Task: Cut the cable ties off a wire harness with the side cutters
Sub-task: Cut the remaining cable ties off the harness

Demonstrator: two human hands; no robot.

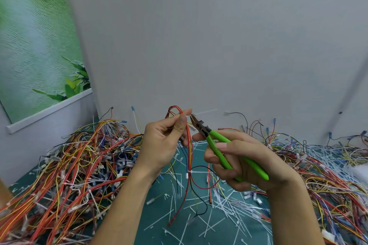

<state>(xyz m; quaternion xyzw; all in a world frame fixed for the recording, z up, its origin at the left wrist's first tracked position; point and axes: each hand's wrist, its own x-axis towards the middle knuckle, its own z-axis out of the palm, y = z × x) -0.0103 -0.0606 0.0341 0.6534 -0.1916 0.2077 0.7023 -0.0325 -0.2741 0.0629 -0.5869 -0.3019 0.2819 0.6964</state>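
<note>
Work goes on above the middle of a green mat [159, 213], and we take this mat as our reference for every place.

Above the mat's centre, the left hand [163, 141] holds up a thin wire harness [190, 155] of mostly red wires. Thumb and forefinger pinch it near its looped top, and the other fingers are curled behind it. From this pinch the wires hang down, and their loose ends reach the mat surface.

A white cable tie [189, 172] binds the harness lower down, above the mat, with its tail pointing to the right. Near the fingertips at the top we see something white on the wires, but it is blurred and we cannot tell if it is a second tie.

The right hand [245, 161], also above the mat and a little right of its centre, grips the green-handled side cutters [212, 145] with the fingers wrapped round both handles. The handles stand slightly apart. The cutter tip points up and left, just beside the left forefinger; we cannot tell if the blades touch anything.

On the mat's left part lies a big heap of tied harnesses [79, 165], and on its right part another heap [328, 175]. Cut white ties [229, 205] are scattered over the mat's middle. Behind the mat stands a grey wall [199, 45], and beyond its left edge hangs a poster with green leaves [35, 45].
</note>
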